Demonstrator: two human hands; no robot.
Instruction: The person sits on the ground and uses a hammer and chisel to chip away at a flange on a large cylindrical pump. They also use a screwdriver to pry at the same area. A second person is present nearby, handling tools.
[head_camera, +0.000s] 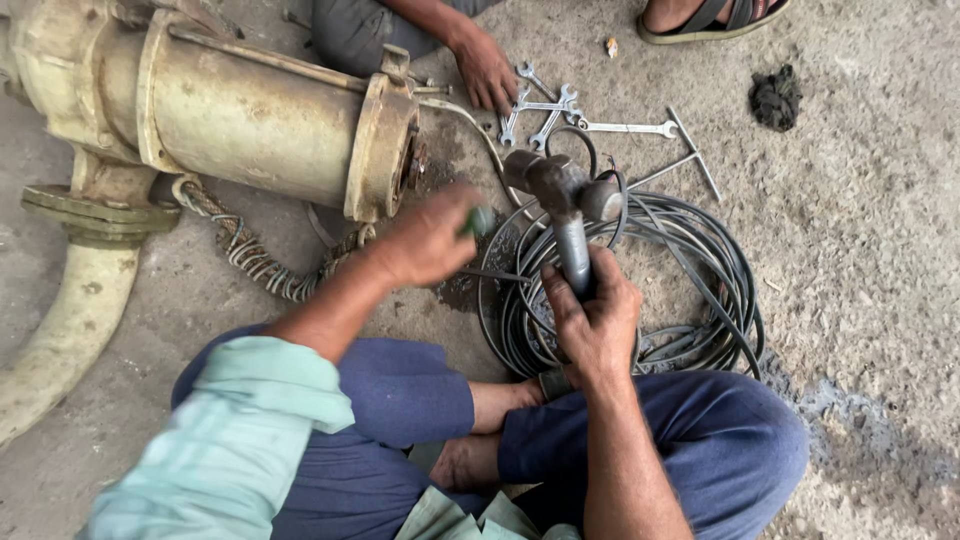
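**A:** Head view, looking down at a person sitting cross-legged on a concrete floor. What are the hands doing?

**B:** The right hand (597, 320) has its fingers curled tightly around the handle of a hammer (562, 190), whose steel head sits just above the knuckles. The left hand (425, 238) is closed around a green-handled tool (480, 220), likely a screwdriver or chisel; only the handle end shows past the fingertips, and the hand looks blurred.

**A:** What lies around them?

**B:** Just beyond the left fingertips is the rusty end flange of a large cylindrical pump (250, 120). Under both hands lies a coil of black cable (700, 260). Farther off, another person's hand (485, 70) rests by a cluster of spanners (540, 105).

**A:** What could go wrong?

**B:** I judge that a glancing hammer blow could miss the small handle and strike the left knuckles, since the two hands sit so near together. A slipping tool tip could also nick the cable below.
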